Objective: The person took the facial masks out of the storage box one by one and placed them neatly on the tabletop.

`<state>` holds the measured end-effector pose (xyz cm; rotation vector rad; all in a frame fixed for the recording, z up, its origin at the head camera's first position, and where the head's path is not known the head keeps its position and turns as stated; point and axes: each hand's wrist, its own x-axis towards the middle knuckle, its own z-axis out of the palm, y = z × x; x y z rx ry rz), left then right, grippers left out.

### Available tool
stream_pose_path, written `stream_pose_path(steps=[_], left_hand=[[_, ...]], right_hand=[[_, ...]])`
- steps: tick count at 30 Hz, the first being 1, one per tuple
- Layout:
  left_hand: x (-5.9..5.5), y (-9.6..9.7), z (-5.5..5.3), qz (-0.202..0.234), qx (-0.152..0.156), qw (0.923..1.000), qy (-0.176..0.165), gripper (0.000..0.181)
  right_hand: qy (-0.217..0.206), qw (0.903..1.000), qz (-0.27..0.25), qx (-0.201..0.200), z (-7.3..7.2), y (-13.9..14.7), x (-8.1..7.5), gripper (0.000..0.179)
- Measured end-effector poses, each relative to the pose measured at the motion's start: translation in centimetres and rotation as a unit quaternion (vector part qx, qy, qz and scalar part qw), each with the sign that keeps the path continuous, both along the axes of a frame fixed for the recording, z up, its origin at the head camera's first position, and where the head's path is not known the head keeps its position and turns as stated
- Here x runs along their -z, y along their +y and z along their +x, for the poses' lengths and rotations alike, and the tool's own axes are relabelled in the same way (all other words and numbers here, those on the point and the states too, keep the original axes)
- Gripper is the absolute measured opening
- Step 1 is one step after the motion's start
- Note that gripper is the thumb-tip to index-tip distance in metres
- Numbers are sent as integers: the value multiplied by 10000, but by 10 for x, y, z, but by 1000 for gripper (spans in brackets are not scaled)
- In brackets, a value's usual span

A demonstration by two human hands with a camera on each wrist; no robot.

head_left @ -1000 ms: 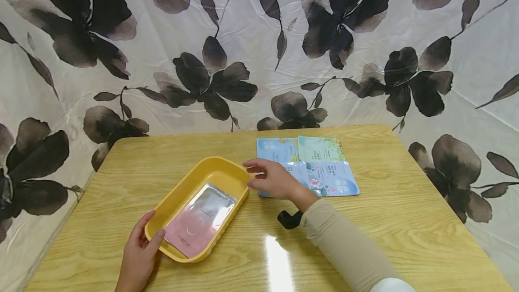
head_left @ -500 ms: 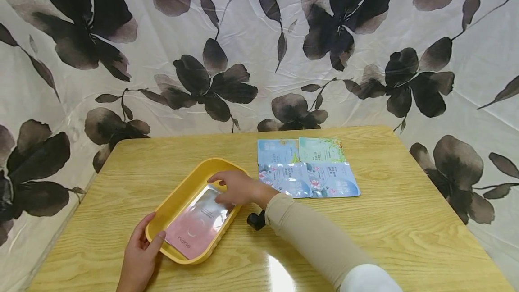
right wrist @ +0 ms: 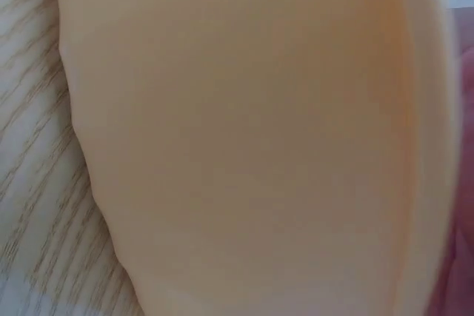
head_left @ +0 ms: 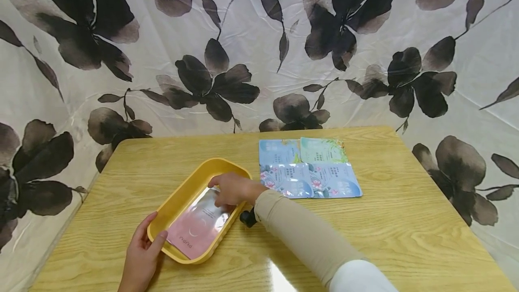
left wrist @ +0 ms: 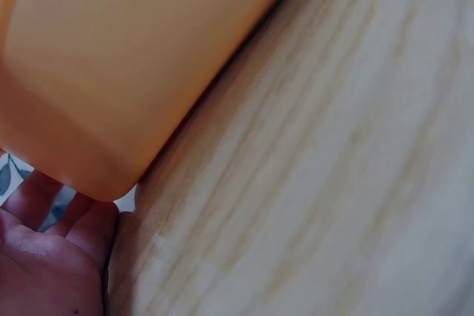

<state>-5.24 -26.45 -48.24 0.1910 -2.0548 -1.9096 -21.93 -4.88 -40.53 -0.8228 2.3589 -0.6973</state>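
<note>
A yellow tray with rounded corners stands at a slant on the wooden table. My left hand grips its near left corner, thumb over the rim; in the left wrist view its fingers lie under the tray's corner. Inside the tray lies a pink and silver sheet mask packet. My right hand reaches in over the far right rim, bent fingers and thumb at the packet's silver end. Whether they pinch it I cannot tell. The right wrist view is mostly filled by the tray's outer wall.
Right of the tray lie a blue packet, a green packet and two flowered packets, edge to edge. A black device shows beneath my right wrist. A flower-print cloth hangs behind the table.
My right hand has moved left from beside the flat packets into the tray, down to the pink packet's silver end. The left hand keeps its hold on the tray.
</note>
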Motion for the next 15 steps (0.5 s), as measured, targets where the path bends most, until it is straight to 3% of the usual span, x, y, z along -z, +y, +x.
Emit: stream_pose_path(steps=[15], left_hand=[[2,-2,0,-4,26,10000,42,47]], right_hand=[[395,9985,261,-288,-3,-1,2,54]])
